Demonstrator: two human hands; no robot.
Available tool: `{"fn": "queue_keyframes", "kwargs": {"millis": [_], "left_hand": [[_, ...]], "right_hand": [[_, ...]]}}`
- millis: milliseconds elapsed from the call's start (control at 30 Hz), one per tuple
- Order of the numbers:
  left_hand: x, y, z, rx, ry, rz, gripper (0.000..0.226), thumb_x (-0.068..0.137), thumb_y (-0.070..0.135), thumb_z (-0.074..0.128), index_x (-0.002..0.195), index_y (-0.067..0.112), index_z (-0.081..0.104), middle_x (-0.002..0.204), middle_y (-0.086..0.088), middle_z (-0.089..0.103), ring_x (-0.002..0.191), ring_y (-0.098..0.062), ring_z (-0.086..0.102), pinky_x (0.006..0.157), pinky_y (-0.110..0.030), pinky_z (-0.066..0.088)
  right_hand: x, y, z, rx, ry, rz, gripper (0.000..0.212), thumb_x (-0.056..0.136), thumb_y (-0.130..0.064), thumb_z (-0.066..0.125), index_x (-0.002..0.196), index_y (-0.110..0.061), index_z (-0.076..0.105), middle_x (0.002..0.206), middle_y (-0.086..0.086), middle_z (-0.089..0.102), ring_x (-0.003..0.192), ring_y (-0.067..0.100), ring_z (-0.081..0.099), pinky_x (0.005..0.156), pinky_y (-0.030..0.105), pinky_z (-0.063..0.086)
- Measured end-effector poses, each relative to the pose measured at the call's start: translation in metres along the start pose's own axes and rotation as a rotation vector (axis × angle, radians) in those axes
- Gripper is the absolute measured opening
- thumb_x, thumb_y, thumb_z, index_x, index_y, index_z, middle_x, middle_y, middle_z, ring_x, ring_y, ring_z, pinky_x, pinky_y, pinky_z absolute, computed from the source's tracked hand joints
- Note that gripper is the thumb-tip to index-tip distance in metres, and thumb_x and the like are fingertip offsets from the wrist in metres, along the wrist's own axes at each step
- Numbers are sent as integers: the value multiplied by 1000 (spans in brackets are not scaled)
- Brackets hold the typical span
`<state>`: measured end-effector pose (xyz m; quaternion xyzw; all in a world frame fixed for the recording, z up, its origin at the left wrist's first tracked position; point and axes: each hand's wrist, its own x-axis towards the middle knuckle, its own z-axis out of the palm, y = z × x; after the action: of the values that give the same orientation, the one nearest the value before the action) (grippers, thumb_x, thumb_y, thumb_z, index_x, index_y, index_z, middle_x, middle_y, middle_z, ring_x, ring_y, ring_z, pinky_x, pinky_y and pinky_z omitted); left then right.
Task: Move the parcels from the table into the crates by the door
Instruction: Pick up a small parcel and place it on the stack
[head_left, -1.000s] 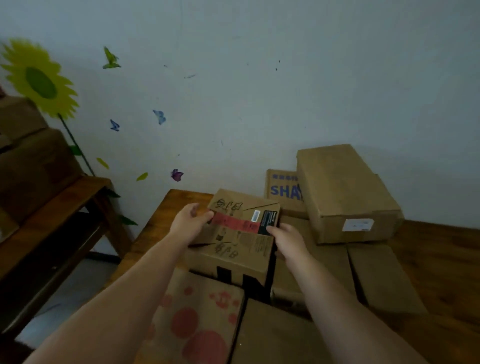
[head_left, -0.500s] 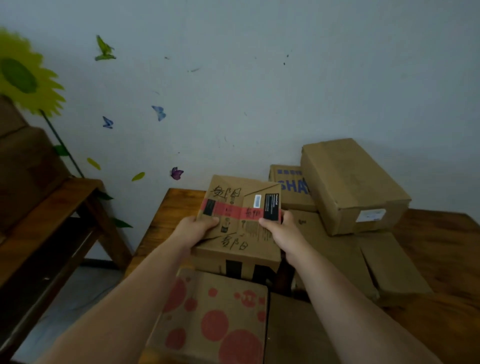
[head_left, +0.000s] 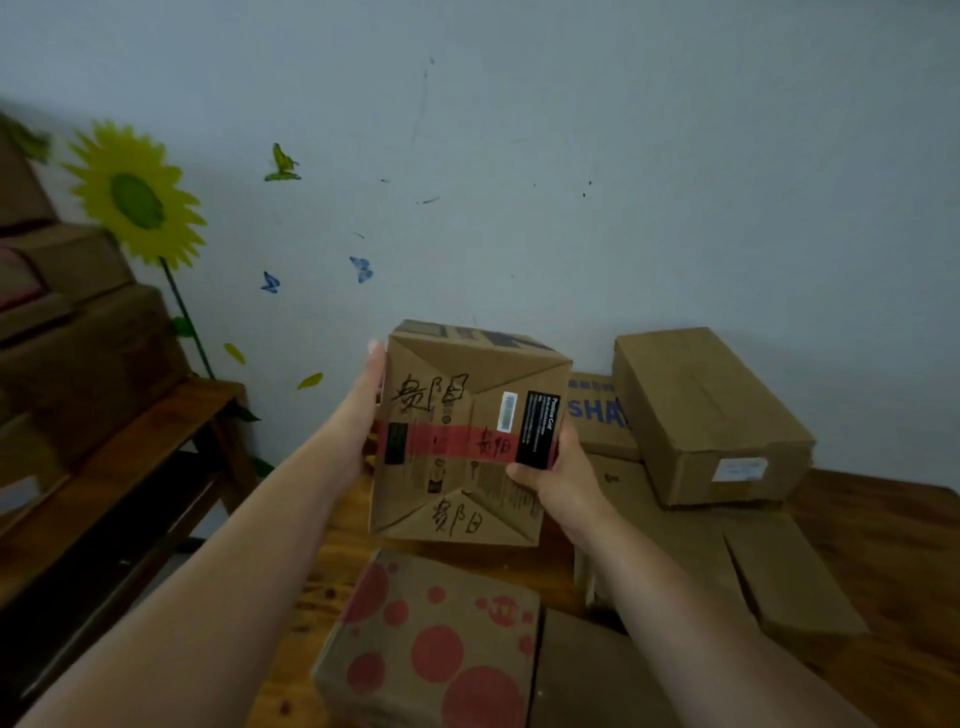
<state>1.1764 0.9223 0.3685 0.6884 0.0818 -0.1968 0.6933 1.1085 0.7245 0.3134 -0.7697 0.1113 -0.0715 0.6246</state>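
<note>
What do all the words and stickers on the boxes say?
"贵阳", handwritten three times on the held box, gripped by the left hand and the right hand.
"SHA", cut off, blue, on the box behind.
Black label, barcode sticker and small print on the held box: too blurred.
White label on the big box: too blurred.

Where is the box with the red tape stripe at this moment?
In the head view the box with the red tape stripe is at centre, lifted off the table between the left hand and right hand, above the red-dotted box.
</note>
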Motion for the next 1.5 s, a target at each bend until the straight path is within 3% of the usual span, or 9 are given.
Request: {"fn": "queue_keyframes", "kwargs": {"millis": [167, 333, 500, 767, 933, 1100, 1233, 1400, 1500], "left_hand": [[-11, -6, 4, -32, -22, -1, 66, 75, 75, 50, 105, 18, 66, 105, -10, 70, 97, -28, 64, 90, -44, 49], [-6, -25, -2, 8, -17, 40, 142, 21, 98, 55, 140, 22, 43, 126, -6, 61, 112, -27, 59, 99, -50, 46], [-22, -14, 10, -34, -63, 62, 77, 80, 80, 20, 106, 19, 60, 98, -9, 66, 89, -25, 61, 79, -39, 49], [-18, -8, -7, -47, -133, 140, 22, 85, 29, 48, 102, 15, 52, 104, -15, 58, 95, -32, 53, 78, -42, 44], [-11, -16, -20, -58, -220, 158, 65, 46, 6, 48, 111, 10, 45, 111, -17, 49, 95, -32, 51, 71, -38, 45], [-14, -17, -18, 5, -262, 175, 56, 50, 9, 61, 105, 14, 49, 111, -17, 53, 95, -29, 55, 75, -37, 47], [-11, -8, -13, 76, -153, 115, 49, 85, 53, 56, 116, 16, 51, 111, -12, 61, 104, -31, 59, 93, -45, 47], [-12, -14, -7, 145, -130, 253, 50, 85, 32, 65, 129, 18, 48, 108, -4, 66, 96, -22, 64, 80, -36, 51], [-13, -20, -11, 185, -176, 330, 58, 80, 33, 68, 132, 21, 46, 112, -3, 66, 99, -19, 65, 78, -31, 52]], "right_hand": [[-6, -6, 0, 96, -74, 7, 81, 76, -23, 76, 142, -25, 28, 127, -7, 52, 124, 17, 47, 107, 39, 37], [5, -28, -10, 404, -43, 313, 101, 56, -93, 37, 131, -26, 50, 121, 12, 62, 110, 33, 57, 94, 56, 44], [10, -36, -15, 419, 11, 344, 53, 86, -64, 43, 113, -21, 60, 110, 14, 66, 100, 31, 61, 83, 48, 49], [1, -18, -22, 481, -18, 173, 16, 95, -30, 45, 98, -14, 47, 99, 14, 55, 95, 28, 58, 80, 42, 48], [-1, -33, -34, 443, -117, 202, 33, 92, -44, 51, 113, -19, 58, 107, 8, 66, 102, 28, 61, 89, 48, 49], [4, -33, -25, 176, -13, 135, 48, 86, -46, 62, 128, -26, 53, 116, -2, 64, 113, 22, 57, 98, 42, 44], [-1, -26, -19, 101, -79, 35, 49, 85, -42, 64, 130, -29, 48, 121, -4, 61, 113, 19, 58, 97, 41, 48], [-6, -27, -20, 171, -139, 29, 40, 85, -31, 66, 120, -32, 47, 123, 1, 58, 116, 23, 56, 100, 47, 46], [-5, -38, -32, 391, -210, 160, 64, 74, -64, 49, 126, -26, 49, 124, 7, 58, 116, 30, 53, 98, 56, 41]]}}
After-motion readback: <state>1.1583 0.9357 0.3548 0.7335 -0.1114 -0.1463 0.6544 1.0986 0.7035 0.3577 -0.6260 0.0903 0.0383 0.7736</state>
